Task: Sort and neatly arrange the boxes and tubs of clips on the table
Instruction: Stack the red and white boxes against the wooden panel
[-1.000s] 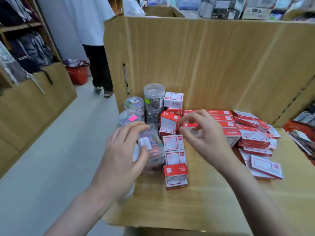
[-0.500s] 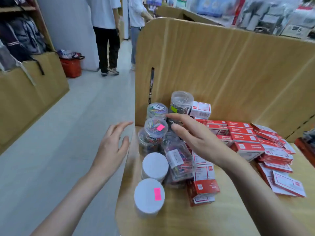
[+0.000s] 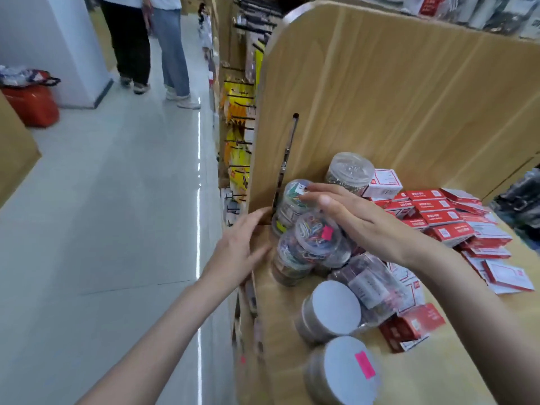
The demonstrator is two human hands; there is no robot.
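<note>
A right hand (image 3: 359,220) reaches flat across a tub of coloured clips (image 3: 295,200) at 12 o'clock, fingers straight and gripping nothing; the left hand (image 3: 239,247), also relaxed, steadies the stacked tubs (image 3: 304,249) from 9 o'clock at the table (image 3: 423,384) edge. Sorting looks half done: red boxes (image 3: 432,211) lie loosely at 3 o'clock, 2 capped tubs (image 3: 330,311) wait at 6 o'clock.
</note>
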